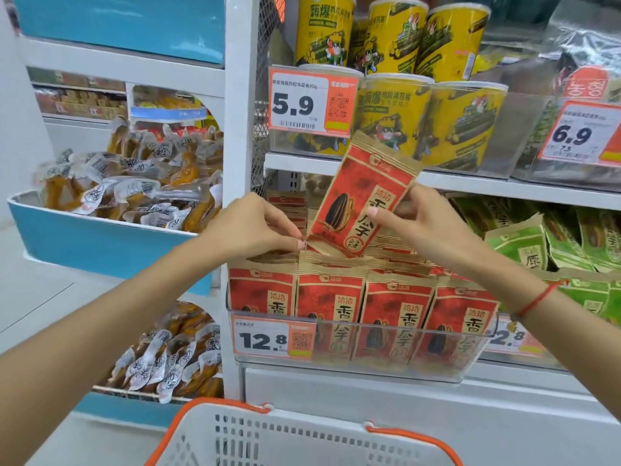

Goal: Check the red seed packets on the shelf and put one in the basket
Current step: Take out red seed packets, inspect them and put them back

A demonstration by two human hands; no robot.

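One red seed packet (361, 196) with a black sunflower seed on it is lifted above the shelf row and tilted to the right. My right hand (426, 227) grips its right edge, thumb across the front. My left hand (255, 227) pinches its lower left corner. Below them, several matching red packets (331, 307) stand upright in a clear shelf tray (353, 364). The white basket (302, 438) with an orange rim sits at the bottom of the view, below the shelf.
Yellow snack tubs (393, 38) fill the shelf above, behind a 5.9 price tag (309, 102). Green packets (524, 243) stand to the right of the red ones. Blue bins (100, 243) of vacuum-packed snacks are at the left. A white shelf post (238, 129) separates them.
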